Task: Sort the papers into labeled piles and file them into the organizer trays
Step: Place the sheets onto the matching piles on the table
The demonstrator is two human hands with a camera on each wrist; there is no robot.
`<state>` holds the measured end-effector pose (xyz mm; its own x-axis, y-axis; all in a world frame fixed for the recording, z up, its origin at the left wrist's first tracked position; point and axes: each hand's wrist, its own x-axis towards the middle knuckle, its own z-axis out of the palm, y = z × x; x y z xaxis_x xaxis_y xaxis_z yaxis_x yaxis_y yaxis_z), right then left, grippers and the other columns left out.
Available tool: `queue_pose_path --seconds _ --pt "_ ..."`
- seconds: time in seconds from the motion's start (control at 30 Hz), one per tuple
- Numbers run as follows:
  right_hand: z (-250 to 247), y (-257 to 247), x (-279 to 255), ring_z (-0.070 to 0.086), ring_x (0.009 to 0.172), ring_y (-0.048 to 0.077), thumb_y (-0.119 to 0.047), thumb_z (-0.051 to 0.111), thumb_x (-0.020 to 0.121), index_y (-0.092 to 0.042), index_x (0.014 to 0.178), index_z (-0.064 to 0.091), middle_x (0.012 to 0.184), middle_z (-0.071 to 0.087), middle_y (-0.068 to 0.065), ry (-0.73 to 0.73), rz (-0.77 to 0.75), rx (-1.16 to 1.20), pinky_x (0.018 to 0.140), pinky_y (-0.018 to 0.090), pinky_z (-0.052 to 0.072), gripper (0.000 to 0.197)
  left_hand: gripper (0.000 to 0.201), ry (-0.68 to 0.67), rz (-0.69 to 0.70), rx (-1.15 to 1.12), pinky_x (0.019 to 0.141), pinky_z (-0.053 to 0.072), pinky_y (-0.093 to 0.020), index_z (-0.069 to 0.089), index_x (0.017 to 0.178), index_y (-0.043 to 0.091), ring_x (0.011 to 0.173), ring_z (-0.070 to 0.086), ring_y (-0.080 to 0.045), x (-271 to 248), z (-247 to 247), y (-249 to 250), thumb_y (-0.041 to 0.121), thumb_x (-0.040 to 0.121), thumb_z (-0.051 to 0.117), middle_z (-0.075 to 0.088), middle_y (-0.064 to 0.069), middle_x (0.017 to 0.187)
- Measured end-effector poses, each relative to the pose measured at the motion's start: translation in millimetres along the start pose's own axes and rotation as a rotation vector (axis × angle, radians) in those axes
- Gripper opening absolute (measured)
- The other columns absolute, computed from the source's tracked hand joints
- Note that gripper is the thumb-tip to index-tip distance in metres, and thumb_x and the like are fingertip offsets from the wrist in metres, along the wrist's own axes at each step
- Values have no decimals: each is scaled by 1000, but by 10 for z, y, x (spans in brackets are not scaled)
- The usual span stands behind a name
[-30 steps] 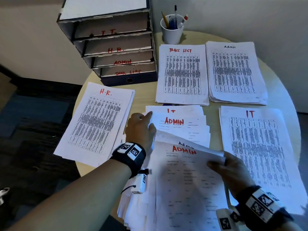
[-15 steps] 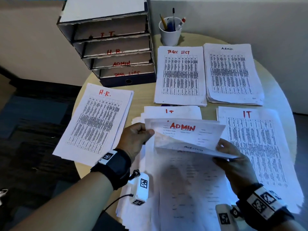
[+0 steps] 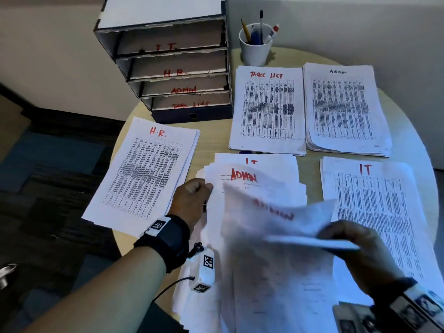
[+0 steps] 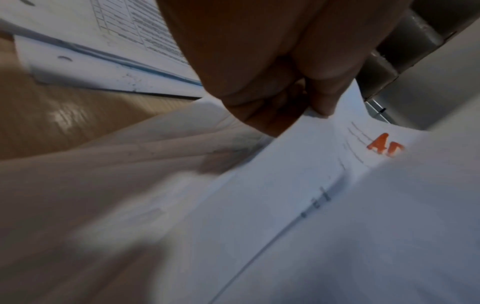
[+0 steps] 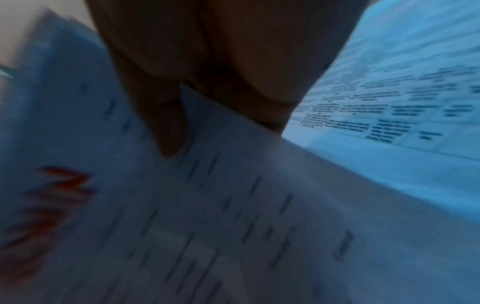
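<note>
A loose unsorted stack point(image 3: 271, 284) lies at the table's front centre. My left hand point(image 3: 204, 188) pinches the left edge of its top ADMIN sheet point(image 3: 259, 181); the left wrist view shows the hand point(image 4: 298, 98) curled on that sheet's edge point(image 4: 337, 164). My right hand point(image 3: 341, 236) grips a second, blurred ADMIN sheet point(image 3: 276, 219), lifted and bent above the stack. In the right wrist view its thumb point(image 5: 168, 133) presses on that sheet point(image 5: 182, 216). Sorted piles lie around: H.R. point(image 3: 146, 174), Tasks List point(image 3: 266, 109), Admin point(image 3: 343, 109), IT point(image 3: 377, 212).
The cardboard organizer point(image 3: 168, 68) stands at the back left, its trays marked IT, H.R., ADMIN and TASK LIST. A white cup of pens point(image 3: 255, 51) is beside it. Bare round table point(image 3: 211, 140) shows between the piles. The floor drops away to the left.
The ADMIN sheet both hands held up has come away with my right hand, toward the near right. Another ADMIN sheet now shows on the stack, pinched at its edge by my left hand.
</note>
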<state>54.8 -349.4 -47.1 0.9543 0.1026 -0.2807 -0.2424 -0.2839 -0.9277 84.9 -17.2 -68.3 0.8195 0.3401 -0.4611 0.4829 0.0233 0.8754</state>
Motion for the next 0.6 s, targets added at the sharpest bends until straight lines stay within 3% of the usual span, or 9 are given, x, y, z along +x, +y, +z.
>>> queue_pose_path --seconds 0.03,0.1,0.2,0.27,0.33,0.4,0.43,0.5,0.6 --pt "-7 -13 -39 61 62 7 -15 86 62 -17 75 73 72 71 2 -48 2 97 57 16 46 18 37 -8 -5 -2 62 41 -31 56 60 17 57 42 -16 -8 0 3 8 96 59 47 0 58" --pt "5 20 -27 66 69 11 -5 78 58 -13 94 66 81 71 7 -38 66 307 61 19 53 39 36 -79 -11 -23 65 42 -33 60 63 19 62 44 -17 -41 -6 13 6 96 58 50 -2 62" --pt "72 36 130 71 93 34 9 71 64 -11 130 48 102 73 21 -82 146 457 82 46 59 73 33 -284 -10 -20 70 51 -33 68 72 19 71 54 -20 -137 5 27 0 96 56 61 -7 75" --pt "117 50 202 69 97 42 -11 85 63 -16 126 55 105 72 23 -98 147 426 84 57 56 70 14 -385 -8 14 73 56 -30 70 91 3 80 60 -21 -197 25 22 -4 94 58 66 -12 88" --pt "153 52 209 71 93 37 -39 92 54 -24 108 69 99 75 15 -43 129 243 81 55 57 61 13 -401 -3 26 70 56 -25 69 95 -2 77 62 -16 -216 28 -12 -8 93 57 68 -8 87" --pt "167 92 197 71 89 37 -18 89 65 -28 93 74 90 77 10 6 138 109 81 57 57 33 21 -389 -22 8 68 56 -23 69 89 6 74 62 -13 -215 0 -26 -7 96 54 69 -1 81" --pt "155 142 191 71 89 40 -2 83 70 -26 88 75 86 77 9 17 161 69 81 58 56 31 21 -396 -30 -6 68 56 -23 69 89 8 73 64 -13 -221 -15 -20 -5 96 54 70 0 81" --pt "139 166 144 70 90 40 10 76 73 -23 85 76 81 77 3 23 195 18 81 52 57 36 17 -411 -53 -32 65 55 -22 68 87 9 69 65 -10 -238 -37 -5 -2 94 58 69 -2 79" --pt "126 102 50 71 87 19 1 82 70 -58 95 69 87 76 -16 37 95 -155 80 38 57 66 24 -295 -71 -56 57 49 -25 63 76 15 61 54 -16 -219 -52 -52 5 97 57 57 -9 73"
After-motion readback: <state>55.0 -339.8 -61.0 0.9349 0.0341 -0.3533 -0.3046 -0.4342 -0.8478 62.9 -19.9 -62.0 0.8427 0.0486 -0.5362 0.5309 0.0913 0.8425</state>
